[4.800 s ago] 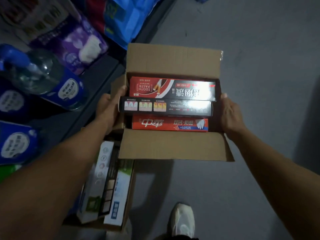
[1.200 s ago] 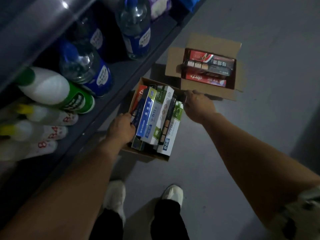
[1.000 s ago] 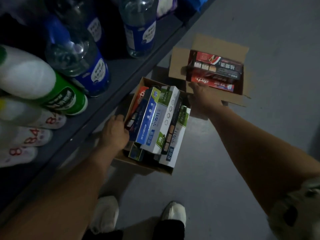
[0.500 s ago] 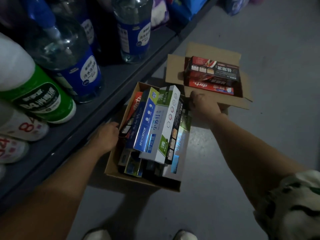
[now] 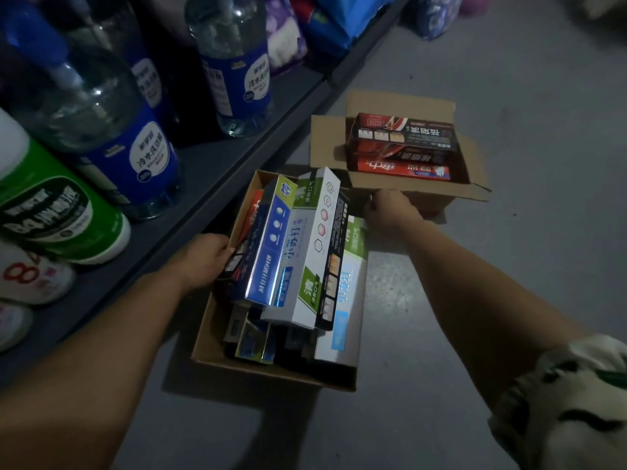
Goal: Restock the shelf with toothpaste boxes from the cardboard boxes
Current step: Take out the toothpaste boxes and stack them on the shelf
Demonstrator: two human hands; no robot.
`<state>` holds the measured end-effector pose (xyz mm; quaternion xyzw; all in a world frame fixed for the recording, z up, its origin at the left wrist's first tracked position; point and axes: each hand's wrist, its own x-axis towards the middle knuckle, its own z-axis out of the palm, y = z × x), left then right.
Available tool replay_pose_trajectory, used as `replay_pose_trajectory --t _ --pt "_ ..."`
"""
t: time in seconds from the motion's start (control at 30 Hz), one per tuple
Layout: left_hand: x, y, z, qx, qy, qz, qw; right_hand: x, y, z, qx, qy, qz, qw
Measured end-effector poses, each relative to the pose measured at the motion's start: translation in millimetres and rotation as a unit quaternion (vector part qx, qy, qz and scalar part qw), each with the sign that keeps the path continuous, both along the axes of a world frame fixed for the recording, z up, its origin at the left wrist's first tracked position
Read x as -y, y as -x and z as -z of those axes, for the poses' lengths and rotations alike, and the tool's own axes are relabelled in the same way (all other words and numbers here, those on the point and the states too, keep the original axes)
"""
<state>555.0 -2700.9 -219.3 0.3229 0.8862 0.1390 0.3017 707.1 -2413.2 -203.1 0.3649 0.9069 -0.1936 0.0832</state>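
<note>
Raised nearer since earlier: near carton (image 5: 217, 347) of toothpaste boxes (image 5: 305, 252), left hand (image 5: 200, 259) and right hand (image 5: 390, 208) fingers grasping its sides; far carton (image 5: 329, 144) on floor (image 5: 509, 283).

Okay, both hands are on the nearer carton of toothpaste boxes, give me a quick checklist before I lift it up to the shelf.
1. Left hand grip on the nearer carton: ok, fingers curled over its left wall.
2. Right hand grip: cannot tell, it is at the far right corner with its fingers hidden.
3. Load settled: not ok, the white and green toothpaste box and blue toothpaste box lie tilted above the rim and may slide.
4. Second carton out of the way: not ok, it sits right behind the right hand.
5. Room on the shelf: cannot tell, clear bottles crowd the visible part.
</note>
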Motion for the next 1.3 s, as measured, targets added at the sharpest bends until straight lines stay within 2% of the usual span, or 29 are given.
replay_pose_trajectory --t 0.13,0.3,0.43,0.53,0.63,0.73,0.9,1.13,1.3 --pt "-18 2 -4 -0.013 0.011 0.036 0.999 -2 -24 -3 0.049 -0.009 0.018 0.999" --pt "-62 0 -14 -0.029 0.033 0.120 0.992 5 -85 -2 0.047 -0.015 0.080 0.996" --pt "-87 -8 -25 -0.021 0.025 0.156 0.987 11 -117 -1 0.083 -0.027 0.101 0.991" --pt "-76 -8 -27 -0.022 0.016 0.128 0.991 3 -117 -12 0.105 -0.099 0.054 0.988" --pt "-47 -4 -27 -0.055 0.026 0.087 0.994 -10 -108 -23 0.078 -0.135 0.021 0.987" --pt "-11 -12 -27 -0.069 0.048 0.060 0.995 -21 -94 -23 0.052 -0.116 -0.007 0.992" --pt "33 -39 -6 -0.071 0.086 0.040 0.993 -21 -75 -16 0.102 -0.069 -0.065 0.990" --pt "25 -36 3 -0.097 0.081 -0.010 0.992 -15 -76 -12 0.140 -0.086 -0.084 0.983" --pt "2 -15 -1 -0.126 0.053 -0.007 0.991 -11 -95 -7 0.145 -0.101 -0.096 0.980"
